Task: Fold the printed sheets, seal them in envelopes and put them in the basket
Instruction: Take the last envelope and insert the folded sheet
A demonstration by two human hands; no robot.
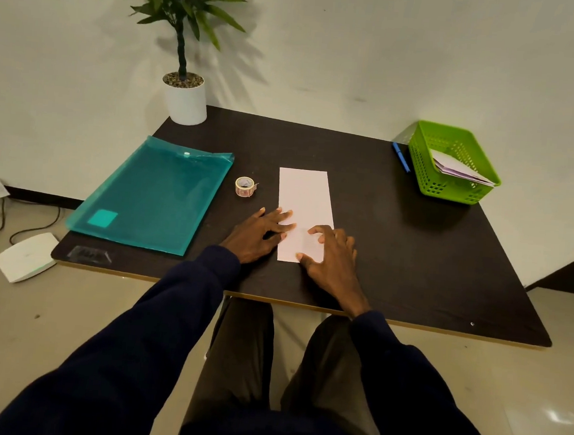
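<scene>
We see a long, narrow white sheet (306, 198), folded lengthwise and lying flat on the dark table (413, 254), its short near edge just under the fingers and its length running away from them. The left hand (260, 232) lies with its fingers straight and spread apart, the tips pressing the sheet's left edge. The right hand (334, 255) has its fingers bent and a little apart, tips down on the near right part of the sheet and thumb by the near edge; it clasps nothing. Just beyond the left fingertips stands a small roll of stickers (245, 186), apart from the sheet, and farther left lies a teal folder (153, 193) that overhangs the table's left edge. Right of the right fingers we find a wide stretch of bare tabletop. Well beyond it, at the far right corner, sits the green basket (429, 180) with envelopes (461, 167) inside and a blue pen (401, 157) beside it.
</scene>
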